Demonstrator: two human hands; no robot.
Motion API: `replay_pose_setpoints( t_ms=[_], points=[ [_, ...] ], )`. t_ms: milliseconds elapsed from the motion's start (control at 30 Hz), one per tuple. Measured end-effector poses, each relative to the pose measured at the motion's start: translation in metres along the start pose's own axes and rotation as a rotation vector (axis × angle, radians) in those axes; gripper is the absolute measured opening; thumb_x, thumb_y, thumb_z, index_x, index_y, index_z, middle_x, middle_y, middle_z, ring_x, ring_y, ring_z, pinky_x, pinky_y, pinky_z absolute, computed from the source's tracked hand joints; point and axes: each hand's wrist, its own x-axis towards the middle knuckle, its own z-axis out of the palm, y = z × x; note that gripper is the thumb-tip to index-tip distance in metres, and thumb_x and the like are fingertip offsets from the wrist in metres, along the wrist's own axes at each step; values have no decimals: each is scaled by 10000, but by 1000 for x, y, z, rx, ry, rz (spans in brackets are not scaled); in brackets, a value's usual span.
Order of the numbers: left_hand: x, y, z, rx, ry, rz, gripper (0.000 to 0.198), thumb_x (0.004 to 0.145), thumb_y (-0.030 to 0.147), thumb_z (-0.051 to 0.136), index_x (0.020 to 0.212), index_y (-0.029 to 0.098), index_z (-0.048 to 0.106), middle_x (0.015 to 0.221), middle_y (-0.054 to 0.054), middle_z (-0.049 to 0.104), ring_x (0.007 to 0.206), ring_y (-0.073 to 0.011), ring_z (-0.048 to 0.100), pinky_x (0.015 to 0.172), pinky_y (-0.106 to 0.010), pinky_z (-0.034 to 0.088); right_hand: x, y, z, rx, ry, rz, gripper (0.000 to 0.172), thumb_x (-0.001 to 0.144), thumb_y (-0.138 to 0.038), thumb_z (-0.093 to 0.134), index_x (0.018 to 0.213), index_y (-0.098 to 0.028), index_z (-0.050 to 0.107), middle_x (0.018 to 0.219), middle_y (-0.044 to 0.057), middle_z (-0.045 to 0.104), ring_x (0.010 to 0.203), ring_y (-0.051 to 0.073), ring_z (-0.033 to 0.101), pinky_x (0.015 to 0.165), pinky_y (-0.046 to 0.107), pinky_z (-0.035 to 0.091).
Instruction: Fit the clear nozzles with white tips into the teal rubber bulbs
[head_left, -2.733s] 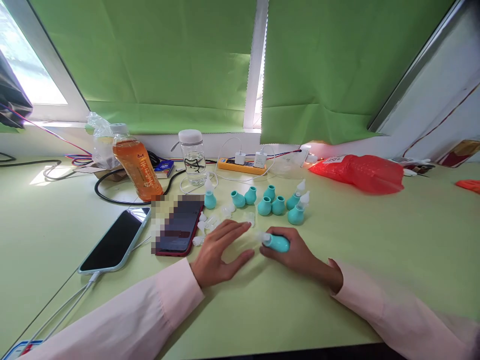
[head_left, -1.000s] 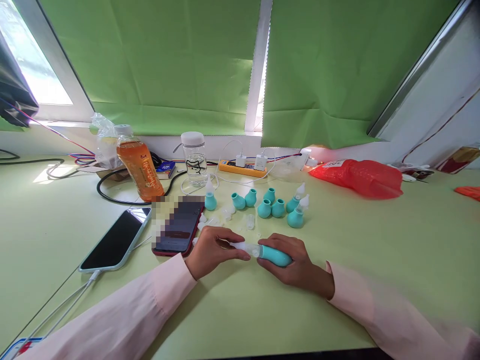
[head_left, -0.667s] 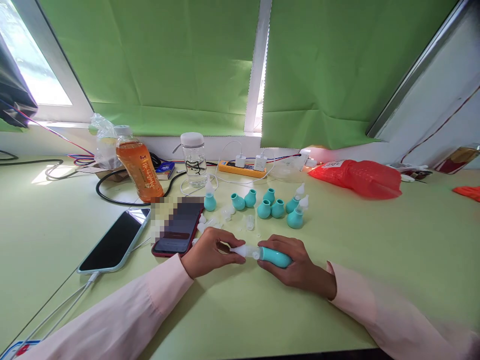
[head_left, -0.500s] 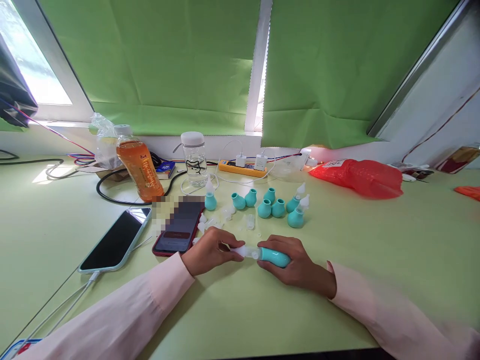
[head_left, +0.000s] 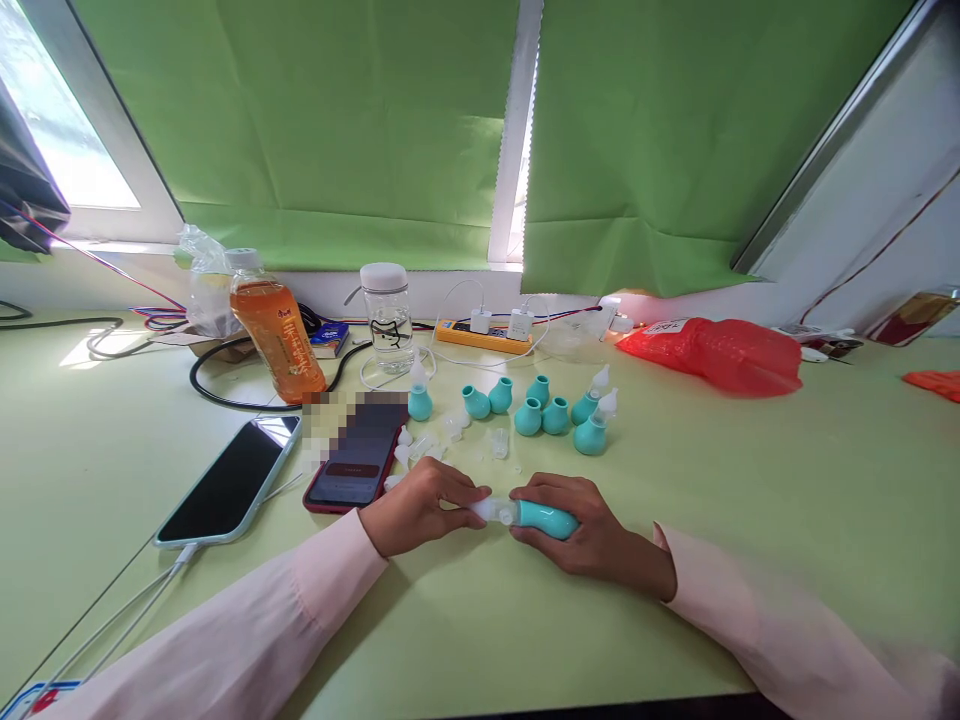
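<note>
My right hand (head_left: 581,525) is closed around a teal rubber bulb (head_left: 545,517) lying sideways just above the green table. My left hand (head_left: 420,503) pinches the clear plastic tip (head_left: 489,511) that sits at the bulb's mouth. Both hands meet near the table's middle front. Behind them stand several more teal bulbs (head_left: 536,405), some with clear tips fitted, and loose clear tips (head_left: 442,435) are scattered on the table.
Two phones (head_left: 229,480) (head_left: 356,455) lie to the left, one on a cable. Further back are an orange drink bottle (head_left: 274,325), a clear glass jar (head_left: 388,315), a power strip (head_left: 484,335) with chargers and a red plastic bag (head_left: 720,355). Black cables loop at the back left.
My left hand, flat and open on the table 2.7 s ago, has closed on a clear tip and brought it to the mouth of the bulb in my right hand.
</note>
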Motion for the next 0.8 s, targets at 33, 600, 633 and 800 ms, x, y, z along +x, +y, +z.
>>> replay_pose_setpoints(
  t_ms=[33,600,633,800],
  points=[
    [0,0,0,-2,-3,-4,233,755,292,539,872,129,656,611,-44,619,527,-102,514,504,-202,365,0,0,0,5,-2,4,178,741,-289,542,885,-189,575,655,12,555,567,113,521,506,229,424],
    [3,11,2,-5,102,-31,205,694,233,609,851,115,667,575,-28,612,504,-97,509,498,-207,388,3,-5,-8,62,50,35,199,684,-265,610,867,-190,591,694,11,567,609,117,544,555,235,452],
    [4,16,0,-11,131,-40,216,695,241,608,866,122,663,591,-29,622,517,-100,524,512,-209,404,4,-5,-13,56,55,28,215,677,-270,617,877,-194,594,728,18,563,628,120,545,568,241,459],
    [3,57,-14,-20,553,-60,346,677,281,615,1013,197,603,886,-57,641,790,-164,574,743,-289,452,12,5,-34,-59,215,12,216,659,-277,639,865,-215,619,818,39,509,739,154,531,647,296,467]
  ],
)
